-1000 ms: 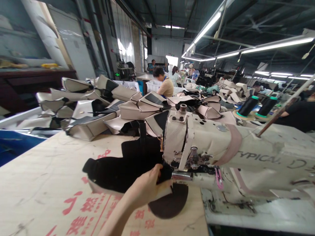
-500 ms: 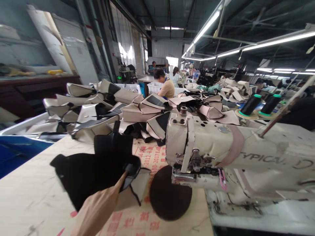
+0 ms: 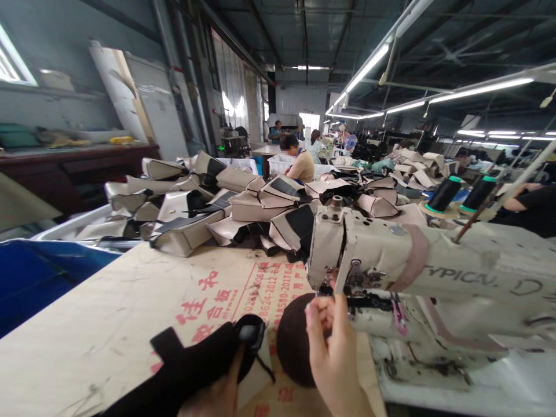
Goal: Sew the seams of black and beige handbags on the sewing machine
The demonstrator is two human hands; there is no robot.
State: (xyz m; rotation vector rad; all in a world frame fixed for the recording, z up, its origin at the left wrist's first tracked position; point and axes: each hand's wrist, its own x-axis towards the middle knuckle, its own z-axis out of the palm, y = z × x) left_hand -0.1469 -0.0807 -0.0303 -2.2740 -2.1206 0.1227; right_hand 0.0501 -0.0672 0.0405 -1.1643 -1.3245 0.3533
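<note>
Just below the presser foot [image 3: 357, 284] of a TYPICAL sewing machine [image 3: 438, 260]: one right hand [image 3: 332, 362], fingers drawn to a narrow pinch, set against the edge of a round dark brown disc [image 3: 294, 341]; whether it grips the disc cannot be told from here. One left hand [image 3: 217, 397], low and partly hidden, holding from beneath a limp black panel [image 3: 186, 362] with a small fitting [image 3: 249, 333] at its end. Panel and disc both lie left of the right hand, over a plywood board [image 3: 108, 313] printed in red characters; keeping them flat and well short of the needle would seem the sound handling. Beyond the hands: heaped beige-and-black sewn panels [image 3: 252, 205], two black thread cones [image 3: 443, 194] to the right, a blue sheet [image 3: 43, 284] far left, a seated co-worker [image 3: 299, 167] further off, under long strip lights [image 3: 369, 66].
</note>
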